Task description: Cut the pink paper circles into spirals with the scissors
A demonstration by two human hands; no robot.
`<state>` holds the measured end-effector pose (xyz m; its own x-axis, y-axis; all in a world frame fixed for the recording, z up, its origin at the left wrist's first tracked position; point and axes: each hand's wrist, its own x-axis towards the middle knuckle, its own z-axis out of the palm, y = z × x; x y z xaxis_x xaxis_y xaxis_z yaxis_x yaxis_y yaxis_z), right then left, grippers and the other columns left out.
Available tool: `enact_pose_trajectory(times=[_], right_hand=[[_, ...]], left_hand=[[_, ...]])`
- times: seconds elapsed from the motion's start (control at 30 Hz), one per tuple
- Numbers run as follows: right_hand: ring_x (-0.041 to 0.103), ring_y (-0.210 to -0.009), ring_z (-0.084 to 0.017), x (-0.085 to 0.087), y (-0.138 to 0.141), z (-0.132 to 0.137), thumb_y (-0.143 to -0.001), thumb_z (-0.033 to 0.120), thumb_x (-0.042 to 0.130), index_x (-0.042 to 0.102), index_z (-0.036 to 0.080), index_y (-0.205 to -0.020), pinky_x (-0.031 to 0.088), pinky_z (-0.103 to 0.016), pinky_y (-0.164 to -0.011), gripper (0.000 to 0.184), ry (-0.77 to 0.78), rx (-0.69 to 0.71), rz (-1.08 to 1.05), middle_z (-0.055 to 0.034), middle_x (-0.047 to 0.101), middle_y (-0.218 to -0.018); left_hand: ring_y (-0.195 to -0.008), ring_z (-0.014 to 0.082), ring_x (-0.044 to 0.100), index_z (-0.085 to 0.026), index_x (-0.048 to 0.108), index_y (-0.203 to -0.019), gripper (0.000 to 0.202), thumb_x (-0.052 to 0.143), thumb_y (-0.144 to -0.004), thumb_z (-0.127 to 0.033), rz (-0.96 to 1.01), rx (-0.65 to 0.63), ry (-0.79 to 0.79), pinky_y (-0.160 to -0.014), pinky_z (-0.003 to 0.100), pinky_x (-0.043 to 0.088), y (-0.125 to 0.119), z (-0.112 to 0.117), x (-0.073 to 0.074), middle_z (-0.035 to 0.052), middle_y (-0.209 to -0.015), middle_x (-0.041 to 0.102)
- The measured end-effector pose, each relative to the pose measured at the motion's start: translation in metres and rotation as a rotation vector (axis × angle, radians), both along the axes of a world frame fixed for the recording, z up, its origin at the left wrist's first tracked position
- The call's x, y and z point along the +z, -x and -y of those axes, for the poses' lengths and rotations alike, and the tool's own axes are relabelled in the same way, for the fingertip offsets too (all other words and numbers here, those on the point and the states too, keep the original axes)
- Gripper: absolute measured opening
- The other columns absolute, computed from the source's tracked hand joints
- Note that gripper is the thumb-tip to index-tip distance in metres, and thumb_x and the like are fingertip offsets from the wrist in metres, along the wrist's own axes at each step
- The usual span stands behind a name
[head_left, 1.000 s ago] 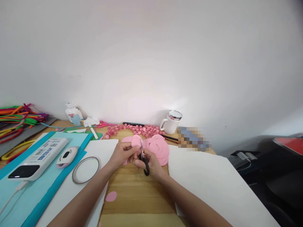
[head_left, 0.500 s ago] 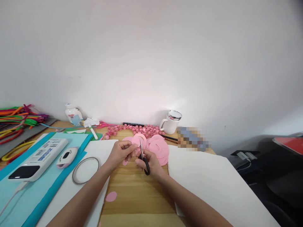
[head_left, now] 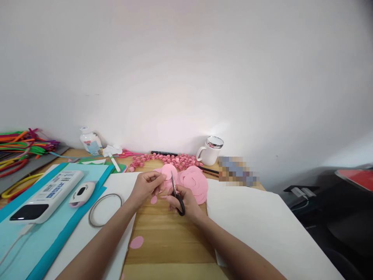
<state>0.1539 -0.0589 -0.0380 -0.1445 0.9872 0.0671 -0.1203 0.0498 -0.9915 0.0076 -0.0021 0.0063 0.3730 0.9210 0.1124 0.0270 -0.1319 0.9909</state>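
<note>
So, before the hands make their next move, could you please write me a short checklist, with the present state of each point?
1. Right hand holds the scissors by their black handles: ok.
2. Left hand pinches the pink paper disc near its edge: ok.
3. Left fingertips are apart from the blades: ok, a gap shows in this view.
4. Blades are opened around the paper: cannot tell, too small to see.
5. White mug stands upright, apart from both hands: ok.
6. Pink pieces are all gathered together: not ok, a loose pink piece lies nearer the person on the table.
</note>
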Motion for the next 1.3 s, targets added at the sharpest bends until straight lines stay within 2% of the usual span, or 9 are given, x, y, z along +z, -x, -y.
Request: enact_pose_trajectory(times=[0.17,0.3,0.47,0.7,0.9,1.3], right_hand=[[0.042,-0.034,-0.006,0.001,0.0,0.0,-0.067,0.046,0.07,0.049,0.018,-0.068,0.031,-0.018,-0.035,0.035,0.002,-0.004,-0.009,0.0071,0.05,-0.044],[0.043,-0.034,-0.007,-0.001,-0.001,0.001,-0.067,0.047,0.07,0.049,0.018,-0.07,0.032,-0.018,-0.036,0.036,-0.004,0.002,-0.006,0.0071,0.051,-0.044],[0.044,-0.036,-0.008,-0.001,0.001,0.0,-0.067,0.048,0.071,0.049,0.019,-0.07,0.033,-0.02,-0.038,0.036,-0.011,0.046,-0.008,0.0068,0.049,-0.045],[0.05,-0.056,-0.01,0.001,0.001,-0.002,-0.065,0.047,0.072,0.054,0.018,-0.081,0.041,-0.022,-0.051,0.038,-0.112,0.027,-0.073,0.0008,0.058,-0.069],[0.045,-0.046,-0.009,0.0,0.0,-0.001,-0.065,0.05,0.071,0.052,0.019,-0.079,0.037,-0.021,-0.045,0.039,-0.075,0.004,-0.03,0.0055,0.051,-0.056],[0.041,-0.036,-0.007,0.001,-0.001,0.001,-0.064,0.049,0.072,0.049,0.019,-0.071,0.031,-0.018,-0.036,0.039,0.027,-0.013,-0.008,0.0077,0.049,-0.045]], left_hand=[[-0.032,0.0044,0.041,-0.015,0.059,-0.061,0.028,0.064,-0.075,-0.039,0.053,0.082,-0.021,-0.032,0.015,0.03,0.0,-0.001,-0.002,-0.0048,-0.044,0.054],[-0.028,0.0052,0.042,-0.015,0.057,-0.059,0.028,0.067,-0.072,-0.038,0.008,0.029,-0.002,-0.029,0.016,0.027,-0.005,0.006,0.002,-0.005,-0.043,0.055],[-0.024,0.0056,0.038,-0.016,0.053,-0.052,0.036,0.062,-0.076,-0.04,-0.033,0.018,-0.028,-0.028,0.017,0.025,-0.007,0.01,0.0,-0.0071,-0.033,0.047],[-0.027,0.0045,0.04,-0.016,0.054,-0.055,0.032,0.064,-0.074,-0.04,-0.079,-0.047,0.036,-0.028,0.016,0.025,-0.008,0.01,-0.003,-0.0063,-0.041,0.053],[-0.027,0.0048,0.04,-0.016,0.053,-0.053,0.034,0.064,-0.075,-0.04,-0.072,-0.045,0.016,-0.028,0.016,0.026,-0.007,0.009,-0.003,-0.0066,-0.038,0.05],[-0.028,0.0059,0.042,-0.015,0.056,-0.054,0.031,0.067,-0.072,-0.037,-0.039,0.008,-0.031,-0.03,0.017,0.027,-0.004,0.007,0.001,-0.0053,-0.038,0.051]])
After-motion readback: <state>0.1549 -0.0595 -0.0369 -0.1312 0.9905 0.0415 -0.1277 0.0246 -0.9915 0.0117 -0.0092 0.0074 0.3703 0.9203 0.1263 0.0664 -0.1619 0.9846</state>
